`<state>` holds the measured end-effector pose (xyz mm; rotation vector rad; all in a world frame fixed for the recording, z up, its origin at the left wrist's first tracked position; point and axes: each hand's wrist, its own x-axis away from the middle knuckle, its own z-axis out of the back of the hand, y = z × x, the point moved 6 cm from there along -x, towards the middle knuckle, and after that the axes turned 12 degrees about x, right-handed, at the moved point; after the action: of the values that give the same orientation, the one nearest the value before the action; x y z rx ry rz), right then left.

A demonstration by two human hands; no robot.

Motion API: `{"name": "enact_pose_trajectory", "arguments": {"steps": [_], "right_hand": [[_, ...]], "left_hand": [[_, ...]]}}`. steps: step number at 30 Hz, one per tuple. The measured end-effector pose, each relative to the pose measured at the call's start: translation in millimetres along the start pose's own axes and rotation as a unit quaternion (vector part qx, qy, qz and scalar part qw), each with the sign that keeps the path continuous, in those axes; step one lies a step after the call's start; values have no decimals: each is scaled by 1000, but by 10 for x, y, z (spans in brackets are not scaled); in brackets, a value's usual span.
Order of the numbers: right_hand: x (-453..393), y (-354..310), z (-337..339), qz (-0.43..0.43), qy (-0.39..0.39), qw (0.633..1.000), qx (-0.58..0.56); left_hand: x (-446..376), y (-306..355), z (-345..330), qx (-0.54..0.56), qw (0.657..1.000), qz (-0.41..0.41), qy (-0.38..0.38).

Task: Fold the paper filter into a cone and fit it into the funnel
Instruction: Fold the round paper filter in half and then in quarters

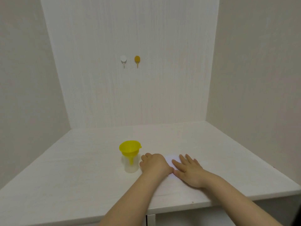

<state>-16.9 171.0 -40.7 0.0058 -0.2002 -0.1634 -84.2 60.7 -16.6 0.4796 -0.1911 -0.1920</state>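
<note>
A yellow funnel (129,148) stands upright in a clear plastic cup (130,167) on the white table (81,176), its spout pointing down into the cup. Just right of the cup, a white paper filter (171,159) lies flat on the table, mostly covered by my hands. My left hand (154,163) rests on the paper's left part with its fingers curled down. My right hand (187,171) lies flat on the paper's right part, fingers spread and pointing away from me. The two thumbs meet near the paper's front edge.
Two round wall hooks, one white (123,59) and one yellow (137,59), hang on the back panel well above the table. The table's front edge (179,207) runs just under my forearms. Walls close in the table on the left, back and right.
</note>
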Motion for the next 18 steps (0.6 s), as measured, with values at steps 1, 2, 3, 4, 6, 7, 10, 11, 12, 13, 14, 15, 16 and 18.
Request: {"name": "enact_pose_trajectory", "arguments": {"steps": [1,2,3,4,6,7,10,11,12,13,14,15,16,18], "right_hand": [[-6,-1,-10,1,2,1000,3],[-8,-3,-16,1,4,1000,4],[-9,-4,-21,2,5,1000,4],[-6,-4,-20,3,8,1000,2],[-4,1,-13,5,21,1000,-6],[5,-1,-1,6,32,999,-16],[62,15,48,-1,73,993,-91],[87,40,64,-11,87,987,-134],[110,67,85,-23,103,978,-177],[133,94,109,-32,124,968,-215],[153,119,136,-41,146,957,-247],[169,145,158,-50,168,944,-281],[187,169,178,-59,188,927,-321],[244,211,231,-69,216,889,-397]], "left_hand": [[0,15,9,3,1000,5,-6],[-7,27,14,5,1000,7,-9],[-4,36,20,8,1000,8,-13],[-15,42,16,11,1000,9,-15],[-15,50,8,27,1000,6,-15],[3,55,16,43,999,-1,-7],[54,61,31,121,992,-38,11],[84,58,39,158,986,-54,12],[104,62,47,191,978,-77,15],[125,57,61,222,970,-96,17],[154,50,83,249,962,-114,22],[183,36,103,278,952,-126,24],[209,23,128,308,941,-139,27],[274,-3,206,367,917,-155,30]]}}
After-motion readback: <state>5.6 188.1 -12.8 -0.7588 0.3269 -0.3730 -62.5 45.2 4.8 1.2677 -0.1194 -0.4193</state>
